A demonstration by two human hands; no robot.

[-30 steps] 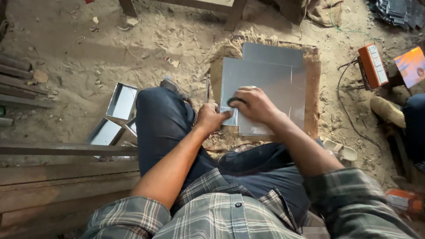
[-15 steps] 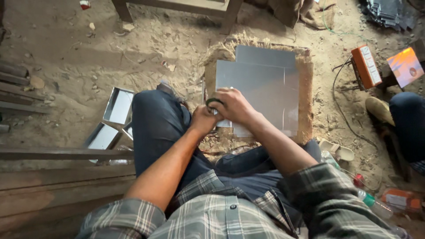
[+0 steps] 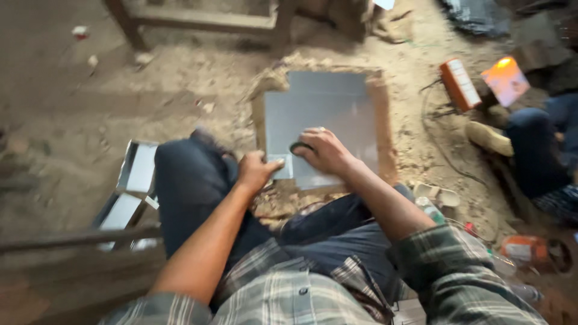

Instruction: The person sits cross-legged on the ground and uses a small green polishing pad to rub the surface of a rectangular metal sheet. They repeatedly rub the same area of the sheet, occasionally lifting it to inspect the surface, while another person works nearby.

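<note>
A: Where's the metal sheet [image 3: 325, 114]?

B: Flat on a board [image 3: 380, 114] at twelve o'clock. The right hand [image 3: 325, 150] clamps a dark round object [image 3: 300, 147]; the left hand [image 3: 256, 170] pinches the sheet's near corner.

A: Handling?

B: Probably thin, stiff, sharp-edged; hold it by its edges.

Dirt floor [image 3: 180, 90], sandy, littered w/ debris. Wooden frame legs [image 3: 198, 21] at top. Timber beam [image 3: 72, 241] lower left. Dim light, blurry.
</note>
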